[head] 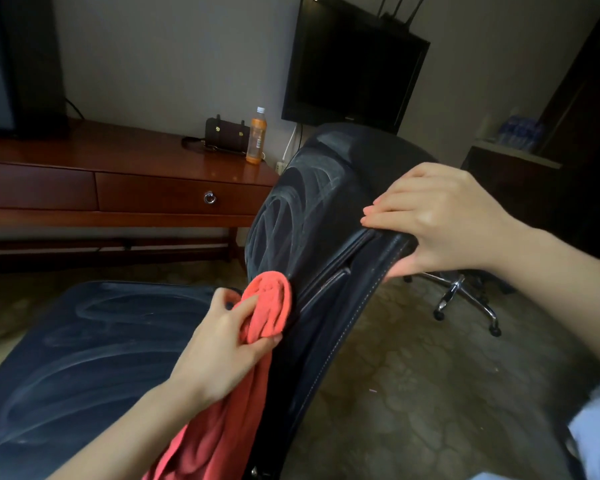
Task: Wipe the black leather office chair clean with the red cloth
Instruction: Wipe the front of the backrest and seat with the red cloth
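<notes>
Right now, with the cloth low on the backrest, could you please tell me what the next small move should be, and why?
I would probably sweep the red cloth upward. The left hand holds it bunched against the lower chair backrest, whitish swirl streaks show above it, and the right hand grips the backrest's side edge, which should steady the chair.
</notes>
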Demonstrator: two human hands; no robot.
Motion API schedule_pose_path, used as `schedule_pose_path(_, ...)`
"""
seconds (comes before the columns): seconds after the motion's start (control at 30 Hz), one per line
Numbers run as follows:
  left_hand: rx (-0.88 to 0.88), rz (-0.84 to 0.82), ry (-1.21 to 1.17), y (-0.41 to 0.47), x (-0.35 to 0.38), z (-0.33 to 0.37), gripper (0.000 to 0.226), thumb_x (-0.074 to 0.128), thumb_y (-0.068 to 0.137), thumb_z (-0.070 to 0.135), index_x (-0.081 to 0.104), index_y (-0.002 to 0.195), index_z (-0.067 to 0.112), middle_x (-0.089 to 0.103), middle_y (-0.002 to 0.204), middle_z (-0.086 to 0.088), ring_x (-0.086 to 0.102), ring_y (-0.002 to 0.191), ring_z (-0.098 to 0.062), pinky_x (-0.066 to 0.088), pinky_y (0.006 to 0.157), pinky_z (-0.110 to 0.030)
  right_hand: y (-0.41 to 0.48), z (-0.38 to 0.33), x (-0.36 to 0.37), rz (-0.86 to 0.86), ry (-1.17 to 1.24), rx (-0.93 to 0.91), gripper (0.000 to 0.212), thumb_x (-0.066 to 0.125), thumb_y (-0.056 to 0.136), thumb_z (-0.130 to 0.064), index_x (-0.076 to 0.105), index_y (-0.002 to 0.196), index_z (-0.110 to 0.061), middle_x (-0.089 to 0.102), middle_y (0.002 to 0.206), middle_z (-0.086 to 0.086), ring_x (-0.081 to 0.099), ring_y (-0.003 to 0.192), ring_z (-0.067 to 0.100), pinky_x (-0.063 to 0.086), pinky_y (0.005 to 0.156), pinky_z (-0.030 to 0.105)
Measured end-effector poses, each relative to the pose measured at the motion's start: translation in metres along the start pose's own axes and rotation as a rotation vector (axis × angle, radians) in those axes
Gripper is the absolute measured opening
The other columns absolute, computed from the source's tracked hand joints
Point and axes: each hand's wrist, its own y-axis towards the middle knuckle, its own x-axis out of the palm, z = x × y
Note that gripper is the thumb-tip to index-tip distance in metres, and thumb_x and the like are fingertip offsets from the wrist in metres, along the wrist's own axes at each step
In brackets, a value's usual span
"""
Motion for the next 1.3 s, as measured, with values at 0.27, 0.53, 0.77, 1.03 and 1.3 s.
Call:
schedule_pose_path(0.27,0.236,0.278,-0.291,0.044,-0.028,0.080,0.062,0.079,0.074,0.030,0.044,0.124,0.041,0.063,0.114,0.014,0.057,0.110,0.002,0.044,0.091,-0.017,-0.002,0.001,0.002,0.102,-0.018,-0.024,0.059,0.063,0.076,-0.065,0.070,0.088,-0.007,0.070,0.087,0.005,0.068,0.082,0.025,0.047,0.083,0.037)
schedule_pose_path(0.53,0.260,0.308,-0.008,0.138,-0.012,0.140,0.035,0.056,0.090,0.043,0.059,0.125,0.040,0.057,0.107,-0.004,0.055,0.104,-0.026,0.046,0.088,-0.040,-0.006,0.003,0.007,0.100,-0.023,-0.027,0.056,0.065,0.078,-0.061,0.070,0.090,-0.006,0.069,0.085,0.006,0.067,0.080,0.027,0.046,0.082,0.040)
schedule_pose_path(0.77,0.038,0.257,-0.101,0.170,-0.007,0.125,0.023,0.057,0.089,0.032,0.069,0.109,0.028,0.067,0.108,-0.003,0.057,0.110,-0.028,0.042,0.085,-0.030,-0.008,0.007,0.012,0.122,-0.030,-0.052,0.050,0.067,0.079,-0.057,0.069,0.086,-0.007,0.069,0.081,0.006,0.068,0.080,0.028,0.048,0.078,0.041)
schedule_pose_path(1.03,-0.121,0.185,-0.181,0.163,-0.006,0.096,0.020,0.060,0.085,0.024,0.073,0.099,0.018,0.070,0.103,-0.011,0.060,0.107,-0.030,0.045,0.086,-0.031,-0.006,0.003,0.009,0.091,-0.034,-0.022,0.053,0.062,0.080,-0.062,0.068,0.087,-0.009,0.067,0.079,0.005,0.067,0.078,0.028,0.046,0.078,0.041)
schedule_pose_path(1.3,-0.204,0.113,-0.228,0.111,-0.001,0.053,0.018,0.065,0.083,0.015,0.075,0.097,0.016,0.073,0.095,-0.005,0.064,0.100,-0.018,0.046,0.087,-0.029,-0.004,0.003,0.008,0.081,-0.041,-0.004,0.058,0.057,0.080,-0.067,0.069,0.088,-0.011,0.066,0.076,0.004,0.065,0.072,0.026,0.044,0.077,0.037)
